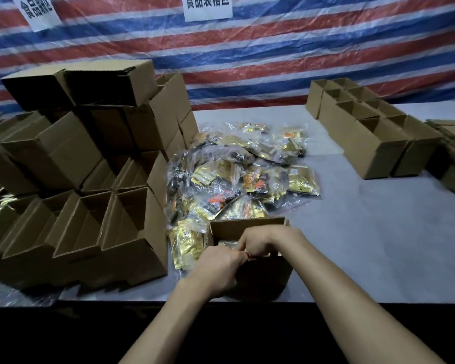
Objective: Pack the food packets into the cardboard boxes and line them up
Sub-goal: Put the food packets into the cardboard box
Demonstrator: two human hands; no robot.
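Pinching one packet (229, 244) between them, your left hand (218, 264) and right hand (256, 241) meet over the mouth of the open box (247, 225), fingers curled on it. Only a pale edge and a sliver of red show, so you cannot tell how deep it sits. Using both hands probably helps steer a limp bag down between the walls. The box stands at the near table edge, right against the pile of food packets (237, 174), which keeps each reach short. Empty boxes (121, 222) are stacked on your left, many with mouths up, ready to take next. On your right a row of boxes (365, 137) stands in line on the table (378, 232), presumably where this one goes once it is filled.
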